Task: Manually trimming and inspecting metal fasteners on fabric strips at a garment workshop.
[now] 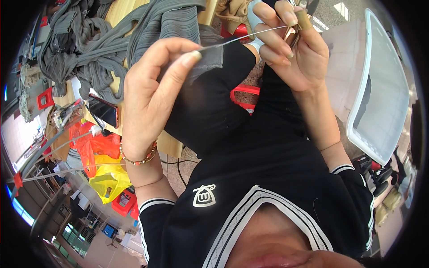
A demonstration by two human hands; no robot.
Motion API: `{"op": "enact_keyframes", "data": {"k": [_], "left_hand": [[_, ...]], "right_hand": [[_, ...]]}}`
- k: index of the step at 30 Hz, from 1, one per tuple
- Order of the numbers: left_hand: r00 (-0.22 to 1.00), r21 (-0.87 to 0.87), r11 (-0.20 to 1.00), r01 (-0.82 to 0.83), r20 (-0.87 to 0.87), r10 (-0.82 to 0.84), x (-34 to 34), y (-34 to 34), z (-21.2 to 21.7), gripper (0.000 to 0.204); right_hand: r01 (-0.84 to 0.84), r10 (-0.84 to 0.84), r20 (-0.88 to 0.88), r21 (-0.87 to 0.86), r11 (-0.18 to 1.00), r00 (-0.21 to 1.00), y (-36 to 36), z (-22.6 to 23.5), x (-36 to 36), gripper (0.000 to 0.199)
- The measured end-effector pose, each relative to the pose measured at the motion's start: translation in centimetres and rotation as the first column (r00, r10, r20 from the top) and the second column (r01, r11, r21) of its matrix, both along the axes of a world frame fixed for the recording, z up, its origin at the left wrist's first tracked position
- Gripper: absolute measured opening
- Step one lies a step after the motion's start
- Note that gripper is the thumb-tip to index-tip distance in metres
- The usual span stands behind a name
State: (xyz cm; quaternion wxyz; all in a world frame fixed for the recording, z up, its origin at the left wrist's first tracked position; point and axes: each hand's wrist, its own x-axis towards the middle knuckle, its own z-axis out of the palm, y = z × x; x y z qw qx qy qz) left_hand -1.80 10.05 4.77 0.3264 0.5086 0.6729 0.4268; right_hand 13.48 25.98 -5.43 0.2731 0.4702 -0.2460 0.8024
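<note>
My left hand (149, 85) is closed, with thumb and forefinger pinched together on a grey piece of knit fabric (212, 59) and the end of a pale thread (246, 36). The thread runs taut, slanting up to my right hand (297, 53). The fingers of that hand are curled, with thumb and forefinger closed around the thread's other end. A tan band (304, 20) wraps one of its digits. Below it, a small brownish, shiny object (290, 35) shows between the fingers; its kind is unclear. Both hands are raised above my black-clad lap.
Grey ribbed knit pieces (96, 53) are heaped on a wooden table (119, 13) at the left. A phone (103, 110) lies near its edge. Red and yellow plastic bags (107, 176) are below. A translucent white bin (380, 89) stands at right, a red stool (246, 96) beyond my legs.
</note>
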Motion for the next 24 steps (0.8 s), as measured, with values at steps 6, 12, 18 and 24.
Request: {"op": "enact_keyframes", "data": {"k": [6, 12, 18, 24], "left_hand": [[0.986, -0.080, 0.983, 0.165, 0.003, -0.166, 0.4, 1.2, -0.1, 0.013], [0.992, -0.181, 0.978, 0.101, 0.087, -0.086, 0.5, 1.3, 0.3, 0.017], [1.000, -0.167, 0.986, -0.016, 0.012, 0.018, 1.5, 1.3, 0.1, 0.015], [0.997, -0.166, 0.984, -0.059, 0.038, 0.066, 1.6, 1.3, -0.1, 0.012]], "right_hand": [[-0.071, 0.069, 0.050, 0.039, 0.997, 0.996, 2.6, -1.7, -0.3, 0.028], [0.549, -0.521, 0.850, 0.474, 0.688, -0.082, -0.5, 2.1, 3.3, 0.030], [0.427, -0.512, 0.788, 0.615, 0.662, -0.342, -2.5, 1.4, 5.5, 0.027], [0.468, -0.843, 0.434, 0.845, 0.259, -0.319, -4.5, 1.3, 6.7, 0.028]]}}
